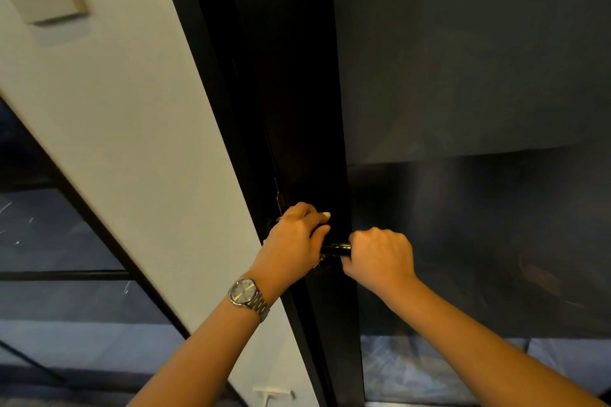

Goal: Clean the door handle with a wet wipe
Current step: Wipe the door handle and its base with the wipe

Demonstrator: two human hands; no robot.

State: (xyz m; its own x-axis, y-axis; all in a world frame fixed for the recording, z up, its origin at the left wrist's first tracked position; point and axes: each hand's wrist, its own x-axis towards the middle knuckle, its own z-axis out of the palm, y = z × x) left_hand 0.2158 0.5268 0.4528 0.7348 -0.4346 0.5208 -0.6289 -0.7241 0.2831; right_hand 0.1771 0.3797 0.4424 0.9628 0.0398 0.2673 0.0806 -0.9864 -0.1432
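A: What do you see?
B: I see the right hand (pixel 380 254) clenched round the black door handle (pixel 336 249), lower centre of the frame. The left hand (pixel 294 241), with a wristwatch (pixel 246 294), is curled at its root; what it grasps I cannot tell.

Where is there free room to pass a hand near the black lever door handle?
Free: the dark door stile above both hands; the dark glass panel right of the right hand; the white wall left of the left hand. Crowded: black lever door handle, gripped at both ends, only a short stretch bare.
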